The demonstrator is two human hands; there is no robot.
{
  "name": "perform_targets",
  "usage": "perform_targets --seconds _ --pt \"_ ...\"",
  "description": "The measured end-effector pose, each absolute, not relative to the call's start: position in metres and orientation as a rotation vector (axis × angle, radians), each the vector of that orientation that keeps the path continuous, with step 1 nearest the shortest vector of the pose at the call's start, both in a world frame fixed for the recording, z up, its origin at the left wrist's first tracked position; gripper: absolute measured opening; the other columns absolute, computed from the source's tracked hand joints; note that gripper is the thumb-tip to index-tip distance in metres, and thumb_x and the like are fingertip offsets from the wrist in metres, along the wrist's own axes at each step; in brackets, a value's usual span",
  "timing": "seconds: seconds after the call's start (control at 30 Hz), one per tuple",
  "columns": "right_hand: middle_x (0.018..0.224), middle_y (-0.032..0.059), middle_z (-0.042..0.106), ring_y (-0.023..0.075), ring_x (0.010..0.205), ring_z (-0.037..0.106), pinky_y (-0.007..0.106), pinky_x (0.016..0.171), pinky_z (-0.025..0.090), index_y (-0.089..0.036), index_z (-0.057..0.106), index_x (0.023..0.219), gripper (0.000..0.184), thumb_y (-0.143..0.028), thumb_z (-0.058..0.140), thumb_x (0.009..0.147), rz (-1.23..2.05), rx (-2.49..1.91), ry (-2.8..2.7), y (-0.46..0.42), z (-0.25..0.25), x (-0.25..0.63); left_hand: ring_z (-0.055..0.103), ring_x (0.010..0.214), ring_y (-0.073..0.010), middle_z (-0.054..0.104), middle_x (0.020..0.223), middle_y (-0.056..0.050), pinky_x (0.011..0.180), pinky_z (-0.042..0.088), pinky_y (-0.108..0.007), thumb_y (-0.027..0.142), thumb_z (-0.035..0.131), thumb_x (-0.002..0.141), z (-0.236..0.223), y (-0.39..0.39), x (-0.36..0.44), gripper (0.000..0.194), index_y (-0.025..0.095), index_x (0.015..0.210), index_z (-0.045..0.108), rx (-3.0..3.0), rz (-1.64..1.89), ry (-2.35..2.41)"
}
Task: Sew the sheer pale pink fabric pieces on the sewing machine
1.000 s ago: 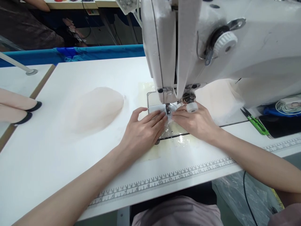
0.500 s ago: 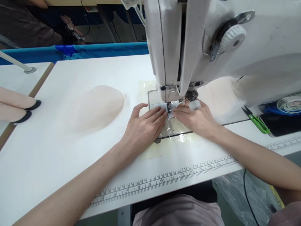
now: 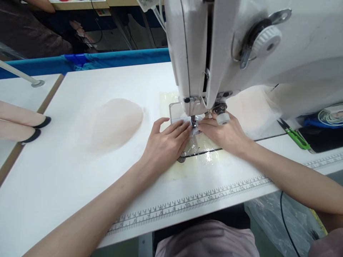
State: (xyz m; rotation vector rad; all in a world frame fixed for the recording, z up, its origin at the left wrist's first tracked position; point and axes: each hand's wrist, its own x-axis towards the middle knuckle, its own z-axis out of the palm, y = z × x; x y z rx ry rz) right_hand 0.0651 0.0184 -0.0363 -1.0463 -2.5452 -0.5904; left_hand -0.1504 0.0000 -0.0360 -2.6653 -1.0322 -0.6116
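The fingers of my left hand (image 3: 170, 142) lie stretched out flat at the left of the presser foot (image 3: 193, 122) of a sewing machine (image 3: 193, 53). A small, pale, thin piece of material (image 3: 182, 121) is under those fingertips and runs to the foot. On the other side, my right hand (image 3: 223, 130) rests with its fingers stretched toward the foot, partly hidden behind a white knob (image 3: 223, 118). Its fingertips touch the pale material. Under both hands is the machine's needle plate area, covered with shiny clear film (image 3: 206, 157).
A sheer beige fabric piece (image 3: 118, 123) lies on the white table at left, and more sheer fabric (image 3: 249, 110) behind my right hand. Green thread snips (image 3: 296, 137) sit beside a dark flat object (image 3: 321, 137). A printed ruler (image 3: 187, 206) follows the front edge. Another person's arm (image 3: 40, 5) shows at upper left.
The whole view has shifted slightly. Both hands keep nearly the same place beside the presser foot. A metal lever now shows in the slot of the machine head.
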Motion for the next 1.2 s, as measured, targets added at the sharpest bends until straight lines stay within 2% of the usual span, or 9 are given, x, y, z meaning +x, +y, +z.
perform_targets --seconds 0.23,0.33,0.4,0.43,0.57,0.73,0.9,1.0,1.2 --pt "0.091 0.0023 0.075 0.0191 0.089 0.062 0.036 0.09 0.044 -0.018 0.072 0.094 0.029 -0.003 0.048 0.086 -0.536 -0.97 -2.507 0.016 -0.037 0.066 0.056 0.122 -0.0307 0.059 0.131 -0.017 0.105 0.037 -0.05 0.041 0.049 0.095 -0.036 -0.002 -0.154 0.048 0.008 0.13 0.052 -2.626 -0.555 -1.139" --pt "0.092 0.0033 0.075 0.0195 0.089 0.063 0.037 0.089 0.044 -0.017 0.072 0.092 0.032 0.0 0.046 0.084 -0.476 -0.958 -2.493 0.012 -0.034 0.065 0.07 0.087 -0.0287 0.073 0.103 -0.011 0.088 0.044 -0.05 0.042 0.052 0.093 -0.029 -0.008 -0.157 0.034 0.015 0.11 0.064 -2.537 -0.534 -1.106" --pt "0.09 0.004 0.075 0.0187 0.086 0.063 0.036 0.086 0.045 -0.016 0.071 0.088 0.032 0.002 0.045 0.084 -0.426 -0.952 -2.484 0.008 -0.031 0.064 0.066 0.063 -0.0219 0.073 0.077 -0.003 0.074 0.045 -0.045 0.036 0.054 0.093 -0.024 -0.01 -0.158 0.02 0.02 0.091 0.066 -2.472 -0.575 -1.064" --pt "0.089 0.004 0.074 0.0178 0.083 0.063 0.035 0.083 0.045 -0.016 0.071 0.085 0.033 0.002 0.044 0.085 -0.408 -0.945 -2.474 0.005 -0.03 0.063 0.065 0.062 -0.0206 0.072 0.074 -0.001 0.073 0.044 -0.043 0.031 0.054 0.093 -0.023 -0.01 -0.158 0.016 0.021 0.088 0.065 -2.469 -0.601 -1.045" --pt "0.095 0.0042 0.073 0.0152 0.078 0.063 0.029 0.071 0.047 -0.013 0.069 0.092 0.033 0.002 0.041 0.087 -0.309 -0.902 -2.452 -0.005 -0.028 0.057 0.067 0.098 -0.0216 0.072 0.109 -0.005 0.092 0.043 -0.043 0.018 0.051 0.093 -0.022 -0.007 -0.155 0.02 0.021 0.109 0.063 -2.66 -0.692 -1.036" --pt "0.104 0.0089 0.07 0.0198 0.089 0.063 0.029 0.067 0.049 -0.01 0.067 0.096 0.031 0.003 0.041 0.084 -0.228 -1.017 -2.569 -0.013 -0.029 0.054 0.065 0.09 -0.0202 0.071 0.106 -0.006 0.087 0.044 -0.043 0.022 0.048 0.095 -0.025 -0.005 -0.155 0.024 0.018 0.112 0.064 -2.827 -0.754 -1.119" --pt "0.12 0.0138 0.065 0.0196 0.09 0.064 0.028 0.055 0.046 -0.01 0.062 0.099 0.033 0.005 0.038 0.082 -0.211 -1.173 -2.597 -0.012 -0.029 0.057 0.061 0.095 -0.0243 0.066 0.122 -0.008 0.078 0.048 -0.041 0.025 0.05 0.095 -0.028 -0.005 -0.155 0.027 0.017 0.116 0.065 -2.829 -0.605 -1.029" --pt "0.12 0.0132 0.066 0.0199 0.092 0.065 0.028 0.051 0.045 -0.009 0.06 0.108 0.034 0.002 0.039 0.084 -0.212 -1.209 -2.587 -0.009 -0.029 0.059 0.06 0.11 -0.0281 0.066 0.123 -0.008 0.085 0.048 -0.043 0.032 0.052 0.094 -0.03 -0.007 -0.153 0.03 0.018 0.118 0.064 -2.762 -0.545 -0.944" --pt "0.114 0.0106 0.07 0.0219 0.1 0.065 0.031 0.071 0.051 -0.009 0.064 0.112 0.032 -0.005 0.043 0.087 -0.337 -1.156 -2.559 -0.005 -0.029 0.061 0.06 0.118 -0.0275 0.066 0.122 -0.013 0.1 0.044 -0.046 0.034 0.053 0.095 -0.029 -0.013 -0.15 0.034 0.015 0.121 0.062 -2.77 -0.511 -0.924"
